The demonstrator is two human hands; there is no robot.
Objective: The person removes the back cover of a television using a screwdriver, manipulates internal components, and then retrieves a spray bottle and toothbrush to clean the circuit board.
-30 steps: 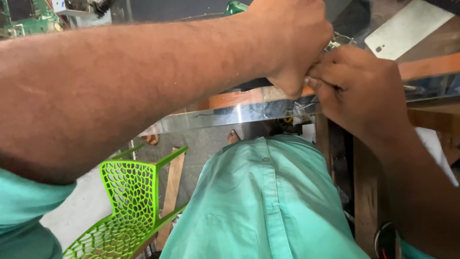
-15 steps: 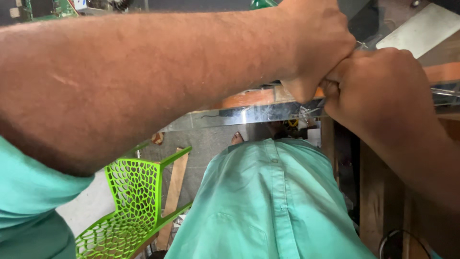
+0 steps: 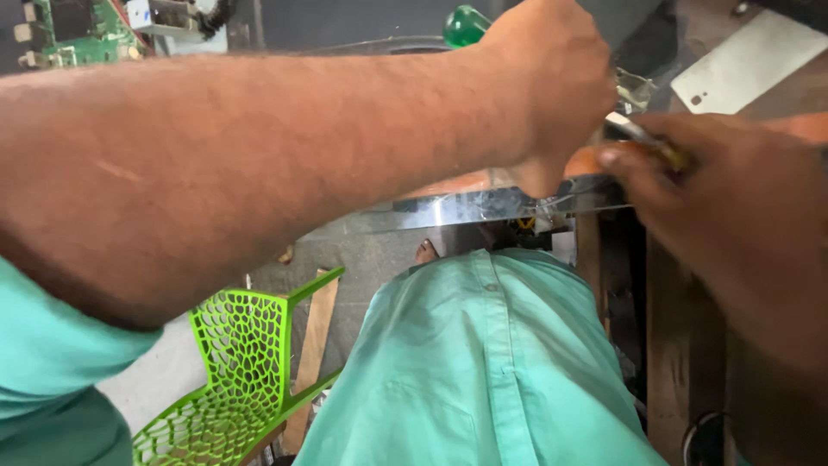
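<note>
Glass tabletop (image 3: 483,207): screwdriver (image 3: 466,24) in left hand (image 3: 552,95) grip.

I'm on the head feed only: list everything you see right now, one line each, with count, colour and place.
screwdriver handle: 1, green translucent, top centre, sticking out behind the left hand
circuit board: 1, green, top left on the bench
white part: 1, white, beside the circuit board
metal plate: 1, pale grey with small holes, top right
metal edge: 1, shiny silver, along the bench front under the hands
chair: 1, bright green mesh, lower left on the floor
wooden plank: 1, light brown, leaning by the chair
shirt: 1, teal, bottom centre
left hand: 1, closed in a fist, top centre
right hand: 1, pinching a thin metal piece, blurred, right
</note>
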